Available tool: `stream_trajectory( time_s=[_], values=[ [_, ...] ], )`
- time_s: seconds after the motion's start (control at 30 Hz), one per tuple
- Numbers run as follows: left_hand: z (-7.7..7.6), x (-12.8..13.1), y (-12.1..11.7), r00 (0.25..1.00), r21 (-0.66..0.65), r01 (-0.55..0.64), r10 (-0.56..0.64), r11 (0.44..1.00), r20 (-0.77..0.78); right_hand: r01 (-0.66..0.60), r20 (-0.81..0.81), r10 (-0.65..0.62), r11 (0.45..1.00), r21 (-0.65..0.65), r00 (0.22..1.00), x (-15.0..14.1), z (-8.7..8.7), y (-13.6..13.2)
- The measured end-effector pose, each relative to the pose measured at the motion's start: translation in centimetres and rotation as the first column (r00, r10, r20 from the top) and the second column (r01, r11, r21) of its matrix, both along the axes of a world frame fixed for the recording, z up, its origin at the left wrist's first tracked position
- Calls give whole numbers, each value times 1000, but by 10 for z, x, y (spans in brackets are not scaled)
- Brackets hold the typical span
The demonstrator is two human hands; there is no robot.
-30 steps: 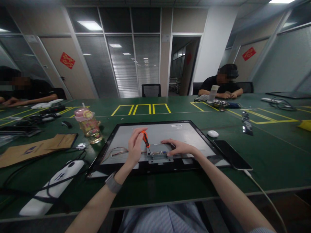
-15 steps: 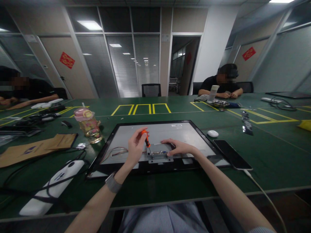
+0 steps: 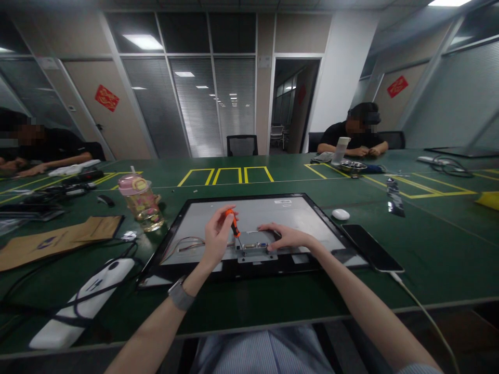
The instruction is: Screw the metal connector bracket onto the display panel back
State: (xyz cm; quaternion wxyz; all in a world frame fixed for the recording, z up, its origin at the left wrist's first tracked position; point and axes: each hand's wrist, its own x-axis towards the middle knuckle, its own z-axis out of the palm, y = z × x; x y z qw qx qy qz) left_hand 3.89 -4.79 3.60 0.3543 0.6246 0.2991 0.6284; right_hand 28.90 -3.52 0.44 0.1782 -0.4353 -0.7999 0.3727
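A flat display panel (image 3: 218,213) with a black frame lies on its face on the green table. Near its front edge sits a metal port bracket (image 3: 257,256) carrying a blue video connector. My left hand (image 3: 217,231) is closed around the orange-and-black handle of a screwdriver (image 3: 234,225). The screwdriver leans, and its tip meets the left part of the bracket, though the screw under it is too small to make out. At the bracket's right end, my right hand (image 3: 286,236) grips it, thumb in front and fingers behind. Thin cables (image 3: 183,243) run left from the bracket.
Left of the panel stand a pink-lidded bottle (image 3: 141,205), a brown paper bag (image 3: 58,239) and a white power strip (image 3: 83,304) with black cords. To the right lie a phone (image 3: 372,248) on a cable and a white earbud case (image 3: 340,214). Two people sit across the table.
The view has shifted very slightly. Both hands and the screwdriver keep the same places on the bracket.
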Motion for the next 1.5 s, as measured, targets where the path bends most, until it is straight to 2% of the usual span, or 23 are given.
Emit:
stream_trajectory(
  time_s=[0.43, 0.67, 0.83, 0.97, 1.2, 1.5],
  values=[
    [-2, 0, 2, 999, -43, 14, -12, 999, 30, 12, 14, -11, 1000, -21, 1000, -2, 6, -4],
    [-9, 1, 14, 963, -179, 174, -130, 968, 234, 3, 15, -2, 1000, -4, 1000, -2, 5, -3],
    [-8, 0, 12, 961, -140, 195, -161, 971, 225, 4, 21, -4, 1000, -10, 1000, -2, 5, -3],
    [-8, 0, 10, 970, -101, 184, -163, 978, 181, 10, 12, -10, 1000, -20, 1000, -2, 4, -2],
    [-9, 0, 12, 988, -49, 92, -85, 995, 132, 6, 4, -6, 999, -33, 1000, 0, 2, -1],
    [-8, 0, 10, 989, -32, 78, -73, 996, 130, 6, 11, -6, 1000, -25, 1000, 1, 2, -1]
  ],
)
